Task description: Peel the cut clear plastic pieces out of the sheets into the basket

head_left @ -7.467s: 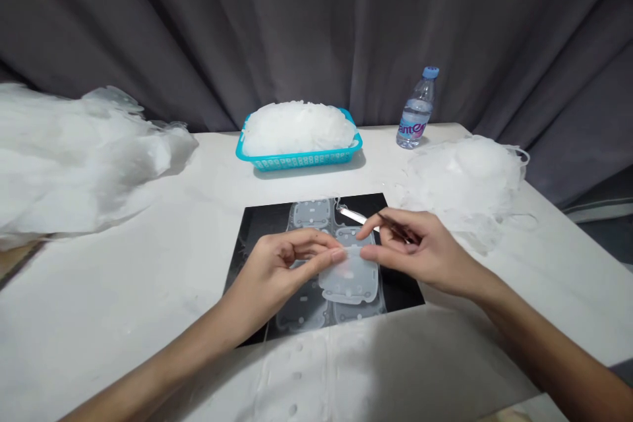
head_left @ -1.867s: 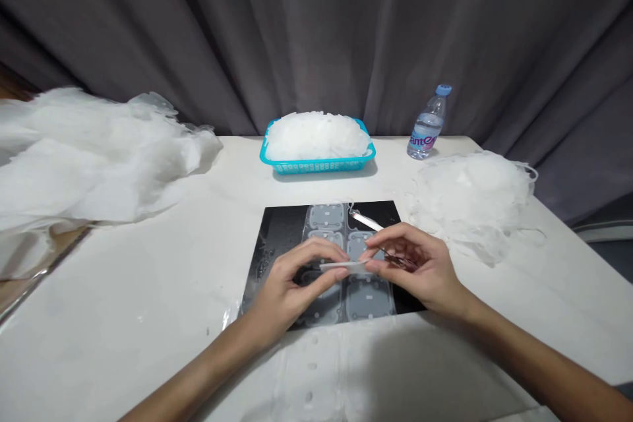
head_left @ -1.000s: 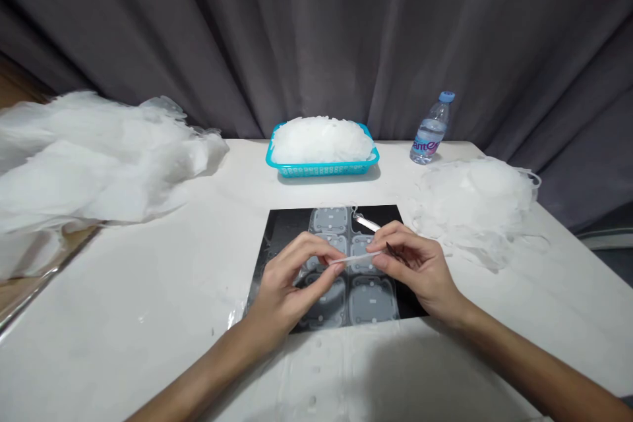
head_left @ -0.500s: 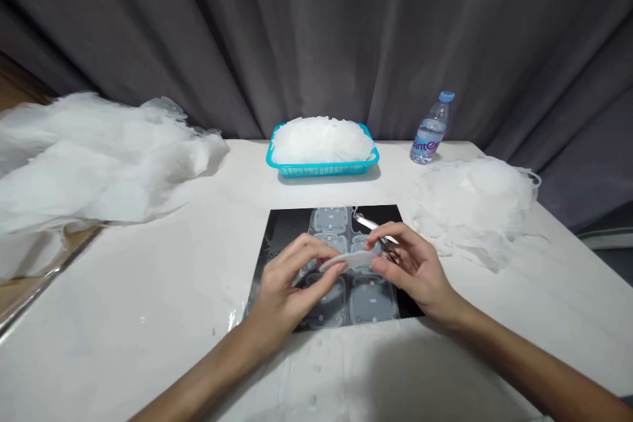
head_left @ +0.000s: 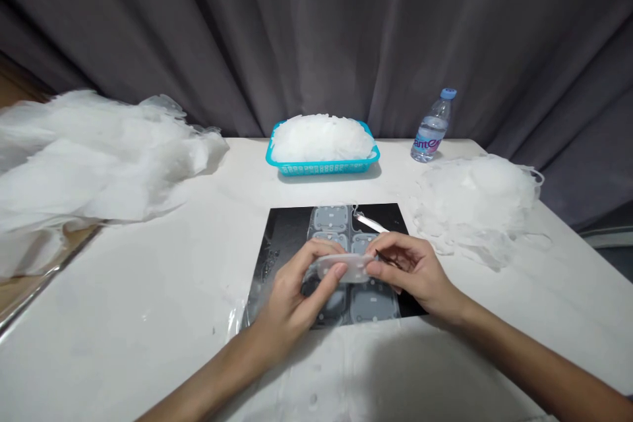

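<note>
My left hand (head_left: 301,287) pinches the left side of a translucent piece (head_left: 351,268) at frame centre; my right hand (head_left: 413,270) pinches its right edge, with a dark tool (head_left: 389,260) against the fingers. Step, as I judge: working the rim, the next move calling for light, steady pressure. The piece: thin, whitish, round-cornered, tilted over a black board (head_left: 287,221).

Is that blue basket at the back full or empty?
Full, heaped in fact: white pieces mound well above the rim of the blue basket.
</note>
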The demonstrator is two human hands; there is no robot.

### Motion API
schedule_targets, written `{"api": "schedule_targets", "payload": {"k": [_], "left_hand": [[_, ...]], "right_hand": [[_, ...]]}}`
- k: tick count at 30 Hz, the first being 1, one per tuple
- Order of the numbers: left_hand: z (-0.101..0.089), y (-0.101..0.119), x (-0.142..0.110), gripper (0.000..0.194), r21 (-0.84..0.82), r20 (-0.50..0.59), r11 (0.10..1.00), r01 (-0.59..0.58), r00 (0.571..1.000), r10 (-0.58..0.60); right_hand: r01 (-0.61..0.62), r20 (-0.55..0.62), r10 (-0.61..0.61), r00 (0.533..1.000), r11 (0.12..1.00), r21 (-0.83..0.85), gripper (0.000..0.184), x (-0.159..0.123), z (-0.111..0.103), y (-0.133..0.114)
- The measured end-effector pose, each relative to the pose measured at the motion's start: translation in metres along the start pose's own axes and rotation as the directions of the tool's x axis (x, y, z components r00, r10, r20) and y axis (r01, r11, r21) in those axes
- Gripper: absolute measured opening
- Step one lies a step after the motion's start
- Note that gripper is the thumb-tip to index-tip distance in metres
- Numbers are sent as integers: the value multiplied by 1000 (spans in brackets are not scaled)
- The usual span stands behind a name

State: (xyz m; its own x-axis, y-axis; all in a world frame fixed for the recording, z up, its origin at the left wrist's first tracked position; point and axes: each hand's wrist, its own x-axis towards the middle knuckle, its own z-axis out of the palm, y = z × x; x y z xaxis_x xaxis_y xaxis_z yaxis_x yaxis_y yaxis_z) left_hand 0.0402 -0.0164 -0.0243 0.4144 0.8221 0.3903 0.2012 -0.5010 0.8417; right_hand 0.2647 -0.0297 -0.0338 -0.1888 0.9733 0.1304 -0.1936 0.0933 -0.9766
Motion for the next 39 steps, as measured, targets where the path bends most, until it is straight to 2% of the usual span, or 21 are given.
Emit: {"api": "schedule_targets", "payload": {"k": [3, 5, 7, 9, 10, 13, 15, 17, 22, 24, 26, 27, 29, 31, 33, 35, 39], "left_hand": [[4, -4, -7, 5, -89, -7, 985, 147, 989, -148], [5, -7, -11, 9, -152, 2, 962, 225, 974, -227], [4, -8, -13, 10, -140, 8, 962, 233, 972, -234], [3, -7, -12, 7, -59, -5, 983, 174, 985, -174], [2, -6, -12, 6, -10, -10, 992, 129, 992, -129], [1, -3, -10, 3, 143, -20, 990, -16, 1000, 20], [0, -3, -9, 1, 228, -23, 969, -92, 995, 100], [-1, -4, -9, 2, 269, -20, 952, -144, 988, 155], [-3, -6, -11, 7, 270, 2, 948, -168, 985, 174], [-3, -5, -11, 6, 242, -18, 964, -110, 993, 118], [-3, -5, -9, 8, 149, -38, 987, 58, 998, -53], [-3, -6, -6, 15, 66, -29, 983, 172, 985, -170], [-4, -8, 1, 29, -132, 55, 923, 361, 932, -357], [-8, -11, 9, 36, -277, 141, 856, 437, 900, -413], [-14, -14, 16, 36, -323, 156, 844, 429, 903, -400], [-21, -17, 21, 34, -297, 120, 869, 396, 918, -377], [-40, -31, 37, 38, -164, -53, 939, 304, 947, -316]], "right_hand": [[-101, 74, 100, 992, 995, 12, 27, 1, -2, 5], [-87, 90, 92, 992, 994, -61, 27, 3, -7, 6], [-20, 43, 28, 999, 984, -177, 28, 7, -16, 4], [55, -29, -70, 997, 930, -364, 35, 13, -29, 2], [79, -52, -118, 992, 873, -482, 39, 16, -37, 3], [26, -117, -185, 976, 630, -776, 50, 26, -64, 12], [-39, -175, -218, 960, 514, -857, 54, 31, -80, 23], [-85, -209, -222, 952, 465, -881, 54, 34, -92, 35], [-61, -183, -237, 954, 443, -895, 51, 37, -101, 50], [-36, -166, -256, 952, 446, -894, 48, 38, -101, 52], [-29, -170, -269, 948, 460, -887, 41, 39, -99, 53], [-28, -177, -278, 944, 469, -883, 36, 40, -99, 53], [-21, -188, -299, 936, 484, -875, 28, 41, -97, 54], [2, -177, -321, 931, 486, -874, 21, 42, -95, 54], [40, -141, -337, 931, 477, -878, 15, 43, -91, 54], [81, -94, -344, 934, 462, -883, 11, 43, -88, 53], [141, -21, -347, 938, 436, -889, 19, 44, -83, 55]]}}
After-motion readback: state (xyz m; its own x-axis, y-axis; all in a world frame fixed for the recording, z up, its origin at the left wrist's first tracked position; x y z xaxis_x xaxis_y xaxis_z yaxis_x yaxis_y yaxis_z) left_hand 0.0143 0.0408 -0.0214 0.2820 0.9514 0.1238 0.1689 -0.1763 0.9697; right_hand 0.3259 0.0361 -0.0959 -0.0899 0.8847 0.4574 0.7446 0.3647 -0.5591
